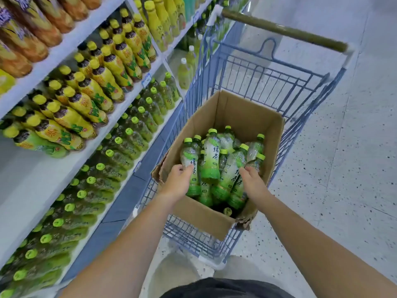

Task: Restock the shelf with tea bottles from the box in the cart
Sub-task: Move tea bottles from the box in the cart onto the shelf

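— In the box point(240, 117), inside the cart point(268, 82): plenty of tea bottles point(211, 160) left, heaped and leaning every way. Hardly started on this load, judging by the pile, though the green rows on the lower shelf point(129, 117) look well filled along the front edge already.

— And the hands?

— Both down among the bottles. Left hand point(178, 181) at the box's left wall, fingers curled round the lower half of one bottle point(190, 166). Right hand point(251, 179) near the right wall, fingers bent over another bottle point(234, 177); cannot tell whether gripped firmly or only touched.

— Nothing lifted clear yet?

— No. Both bottles low in the heap, below the rim.

— Room to get them out?

— Straight up looks open. Torn flap point(160, 171) at the box's near left corner, just beside the left wrist; worth avoiding. Another ragged corner at the near right. Cart rim close along the shelf side, so only a narrow gap there for swinging across.

— Space on the shelf?

— A bare stretch near the left end of the middle shelf point(28, 168). Gaps among the green rows hard to judge from here.
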